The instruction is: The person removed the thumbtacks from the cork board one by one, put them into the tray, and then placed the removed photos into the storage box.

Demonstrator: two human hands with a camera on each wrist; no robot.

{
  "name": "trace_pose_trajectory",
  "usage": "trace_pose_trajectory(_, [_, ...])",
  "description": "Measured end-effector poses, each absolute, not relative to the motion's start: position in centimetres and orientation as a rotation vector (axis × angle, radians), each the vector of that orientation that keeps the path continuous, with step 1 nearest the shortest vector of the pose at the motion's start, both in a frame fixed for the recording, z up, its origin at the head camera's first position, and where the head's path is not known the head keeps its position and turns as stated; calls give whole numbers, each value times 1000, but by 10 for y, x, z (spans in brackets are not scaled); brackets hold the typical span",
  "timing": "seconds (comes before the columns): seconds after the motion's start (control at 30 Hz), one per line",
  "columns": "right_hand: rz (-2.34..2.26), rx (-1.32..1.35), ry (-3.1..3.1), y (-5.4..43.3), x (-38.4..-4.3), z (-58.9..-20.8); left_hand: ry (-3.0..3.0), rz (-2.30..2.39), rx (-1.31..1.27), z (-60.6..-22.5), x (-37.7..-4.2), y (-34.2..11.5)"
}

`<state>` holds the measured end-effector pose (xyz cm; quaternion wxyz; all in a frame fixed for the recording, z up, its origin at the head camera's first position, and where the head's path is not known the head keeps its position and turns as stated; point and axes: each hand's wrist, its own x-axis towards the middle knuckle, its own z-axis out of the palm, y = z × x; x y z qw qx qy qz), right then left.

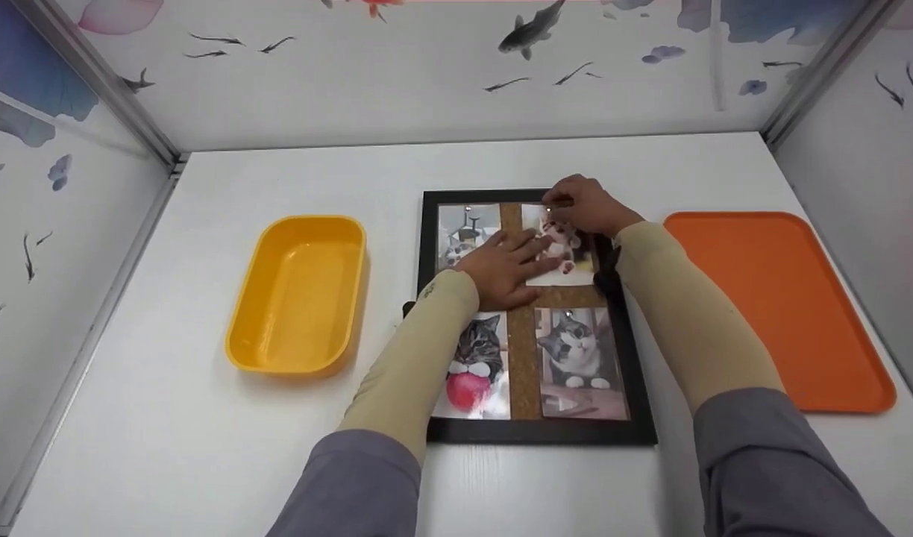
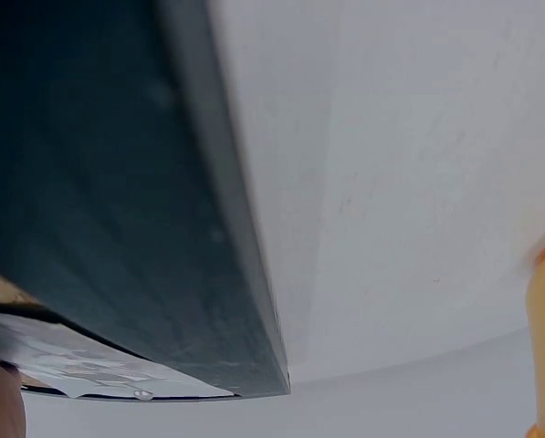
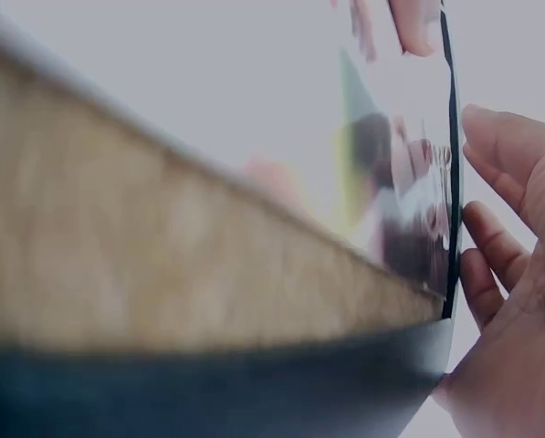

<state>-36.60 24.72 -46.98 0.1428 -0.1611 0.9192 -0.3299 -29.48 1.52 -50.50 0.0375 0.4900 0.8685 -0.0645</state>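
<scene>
A cork board (image 1: 526, 373) in a black frame lies flat, with several cat photos on it. My left hand (image 1: 501, 272) lies spread across its middle, fingers straight, its fingertips on the upper right kitten photo (image 1: 565, 265). At that photo's top edge my right hand (image 1: 591, 207) has curled fingers, thumb and forefinger close together at a small shiny pushpin (image 1: 550, 210). The fingertips partly hide the pin. In the right wrist view the right hand (image 3: 518, 265) stands at the frame's edge; the pin itself cannot be made out there.
A yellow tub (image 1: 300, 298) stands left of the board. To the right, partly behind the right forearm, lies an orange tray (image 1: 792, 313). Patterned white panels (image 1: 427, 97) enclose the white table (image 1: 128, 418) at the back and sides.
</scene>
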Motion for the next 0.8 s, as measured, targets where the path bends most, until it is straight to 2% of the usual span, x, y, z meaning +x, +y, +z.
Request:
trace_pose_trajectory(0.53, [-764,-530,2804,246,-370,-475,2693,-236,1493,-504,-294,18])
trace_pose_trajectory(0.8, [-635,-477,2800,239,-368,-474,2679,-223,1477,-504,-293,16])
